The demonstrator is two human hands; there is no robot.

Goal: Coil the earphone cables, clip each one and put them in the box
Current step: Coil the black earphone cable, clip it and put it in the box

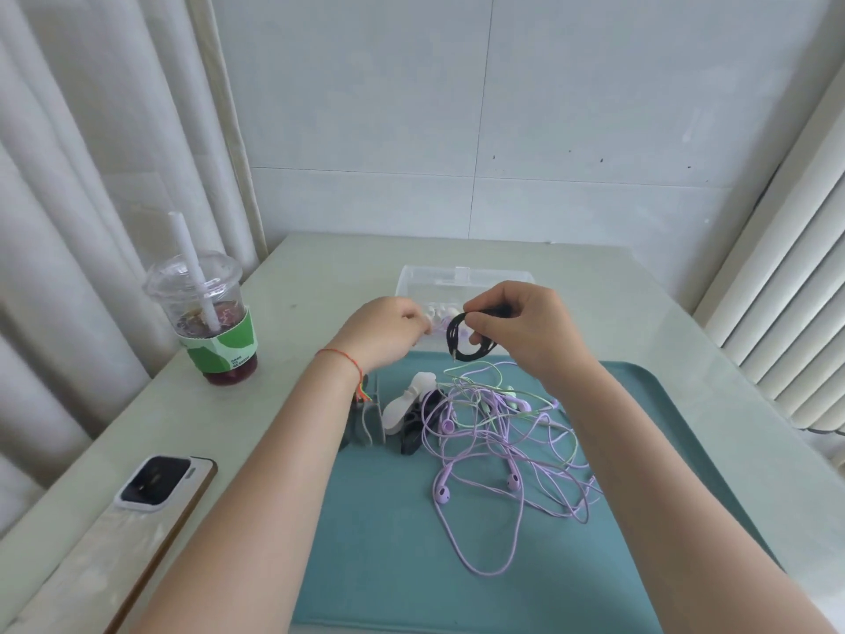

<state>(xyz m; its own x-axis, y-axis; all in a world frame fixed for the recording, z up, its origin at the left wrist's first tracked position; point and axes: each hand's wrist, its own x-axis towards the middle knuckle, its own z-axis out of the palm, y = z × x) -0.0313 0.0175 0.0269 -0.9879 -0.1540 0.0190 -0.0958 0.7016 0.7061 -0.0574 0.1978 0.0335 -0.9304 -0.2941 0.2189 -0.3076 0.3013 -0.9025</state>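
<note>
My right hand (526, 331) pinches a coiled black earphone cable (471, 341) just in front of the clear plastic box (457, 275), with the plug hanging at the coil's lower left. Inside the box lie pale and purple earphones (446, 313). My left hand (384, 334) is beside the coil with its fingers curled; something pale shows at the fingertips, and I cannot tell if it is held. A tangle of purple earphones (503, 455) and a green cable (484, 372) lies on the teal tray (388, 519). White (407, 404), black (411, 434) and grey (371, 418) clips sit left of the tangle.
An iced drink cup with a straw (205, 313) stands at the table's left. A phone in a white case (155, 480) lies on a board near the left front edge. Curtains hang at left, and a white radiator stands at right.
</note>
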